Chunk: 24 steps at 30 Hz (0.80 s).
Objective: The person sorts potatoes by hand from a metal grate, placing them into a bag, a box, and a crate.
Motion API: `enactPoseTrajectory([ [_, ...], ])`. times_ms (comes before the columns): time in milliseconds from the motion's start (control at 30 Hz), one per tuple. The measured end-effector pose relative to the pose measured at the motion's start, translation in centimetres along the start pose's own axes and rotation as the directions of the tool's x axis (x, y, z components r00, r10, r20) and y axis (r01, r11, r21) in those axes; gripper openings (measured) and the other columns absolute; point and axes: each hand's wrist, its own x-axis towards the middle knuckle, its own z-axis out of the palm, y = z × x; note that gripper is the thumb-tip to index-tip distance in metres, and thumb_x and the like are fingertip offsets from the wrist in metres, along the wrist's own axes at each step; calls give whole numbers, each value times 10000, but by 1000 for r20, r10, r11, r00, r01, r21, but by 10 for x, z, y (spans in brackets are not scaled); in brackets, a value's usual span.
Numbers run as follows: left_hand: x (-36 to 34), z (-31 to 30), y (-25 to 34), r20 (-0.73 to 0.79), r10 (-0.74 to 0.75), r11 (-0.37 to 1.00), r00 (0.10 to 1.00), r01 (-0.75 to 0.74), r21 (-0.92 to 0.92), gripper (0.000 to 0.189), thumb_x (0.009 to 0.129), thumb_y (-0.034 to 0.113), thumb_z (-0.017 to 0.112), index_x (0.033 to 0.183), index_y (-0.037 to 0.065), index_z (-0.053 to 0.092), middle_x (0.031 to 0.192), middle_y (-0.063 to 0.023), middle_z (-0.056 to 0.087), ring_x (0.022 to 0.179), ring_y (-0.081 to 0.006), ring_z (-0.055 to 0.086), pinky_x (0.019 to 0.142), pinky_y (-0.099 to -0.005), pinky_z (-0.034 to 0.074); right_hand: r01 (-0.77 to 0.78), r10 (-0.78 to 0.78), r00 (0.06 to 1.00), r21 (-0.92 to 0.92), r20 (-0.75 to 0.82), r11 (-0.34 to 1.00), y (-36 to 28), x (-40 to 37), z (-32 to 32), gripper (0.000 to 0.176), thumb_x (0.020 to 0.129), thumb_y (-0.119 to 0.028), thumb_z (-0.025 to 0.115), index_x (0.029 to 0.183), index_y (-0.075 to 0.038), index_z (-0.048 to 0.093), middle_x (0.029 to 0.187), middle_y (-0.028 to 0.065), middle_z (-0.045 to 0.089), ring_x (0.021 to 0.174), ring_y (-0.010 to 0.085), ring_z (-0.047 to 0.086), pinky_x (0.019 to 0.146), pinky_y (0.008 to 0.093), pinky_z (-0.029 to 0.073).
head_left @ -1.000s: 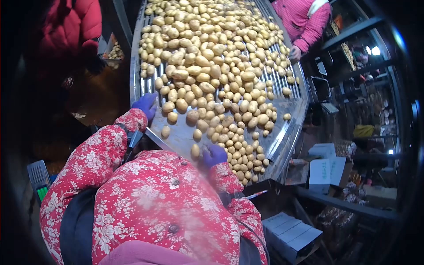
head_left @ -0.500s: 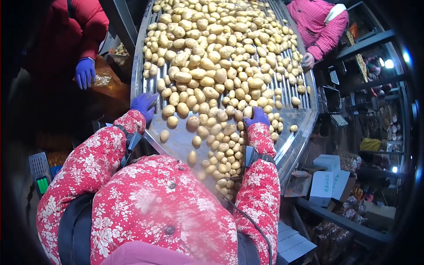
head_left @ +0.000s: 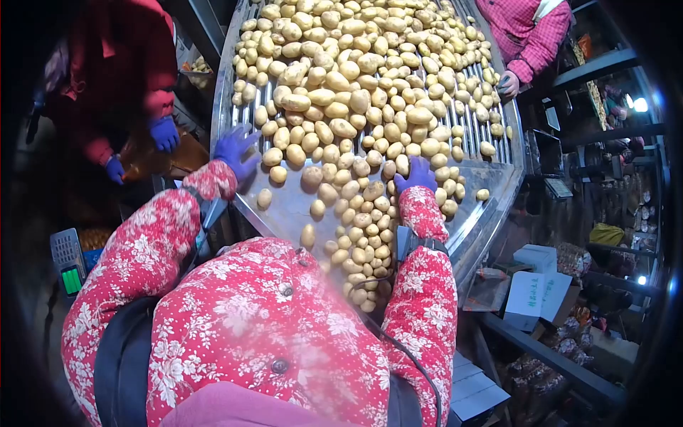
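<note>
Many pale yellow potatoes [head_left: 334, 92] cover a roller table [head_left: 238, 117] and spill down onto a smooth metal chute [head_left: 274, 220] toward my body. My left hand [head_left: 237, 151], in a purple glove, hovers at the chute's left edge with its fingers spread and nothing in them. On the right, my right hand [head_left: 417, 174], gloved the same way, reaches among the potatoes with its fingers stretched forward, touching or just over them. Smaller potatoes [head_left: 366, 242] lie packed together left of my right forearm.
At the left, a person in a dark red jacket [head_left: 121, 64] has gloved hands at a brown bag [head_left: 171, 158]. Another person's pink checked sleeve [head_left: 537, 53] rests by the table's right side. White boxes [head_left: 541, 295], a metal beam [head_left: 548, 356] and a grey basket [head_left: 67, 249] stand around.
My left hand's fingers have spread wider, and my right hand has shifted slightly forward. The person at the left has moved; both their gloved hands now show at the brown bag.
</note>
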Motion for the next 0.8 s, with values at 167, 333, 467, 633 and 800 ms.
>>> enactPoseTrajectory([
  [167, -15, 2, 87, 506, -170, 257, 846, 533, -806, 457, 898, 309, 634, 1291, 90, 553, 1175, -103, 605, 1101, -258, 580, 985, -405, 456, -20, 41, 997, 272, -72, 962, -11, -3, 5, 571, 724, -335, 750, 1207, -94, 565, 1203, 172, 562, 1133, 347, 535, 966, 459, 436],
  [333, -6, -5, 149, 662, 157, -505, 733, 635, -584, 474, 964, 329, 513, 1386, 129, 430, 1278, -110, 530, 1167, -270, 543, 1012, -458, 434, -90, 107, 994, 657, 15, 748, -127, -75, -13, 526, 777, -304, 744, 1185, -36, 551, 1056, 132, 599, 952, 278, 596, 820, 404, 503],
  [467, -25, 0, 134, 404, 485, 661, 776, -23, -750, 405, 1012, 259, 399, 1391, 117, 379, 1372, -109, 470, 1229, -246, 495, 1023, -416, 423, -45, 42, 999, 763, 22, 645, -89, -90, -18, 450, 839, -233, 700, 1204, -31, 531, 1018, 83, 608, 836, 170, 604, 697, 301, 526],
  [633, -46, 10, 112, 610, 744, -442, 275, -482, 756, 346, 1012, 233, 378, 1337, 121, 416, 1306, -54, 508, 1233, -193, 458, 1008, -361, 424, -355, 407, 905, 313, -119, 881, 34, -61, -52, 578, 809, -337, 717, 1233, -1, 514, 1059, 244, 629, 946, 359, 632, 821, 435, 502],
  [800, -47, 23, 109, 799, 79, -435, 596, 742, -510, 319, 994, 185, 417, 1239, 13, 528, 1215, -123, 598, 1169, -251, 532, 1041, -400, 412, -443, 444, 895, 213, 44, 871, 49, -33, -37, 582, 765, -390, 690, 1206, -61, 501, 1086, 261, 602, 1003, 423, 591, 882, 468, 468],
])
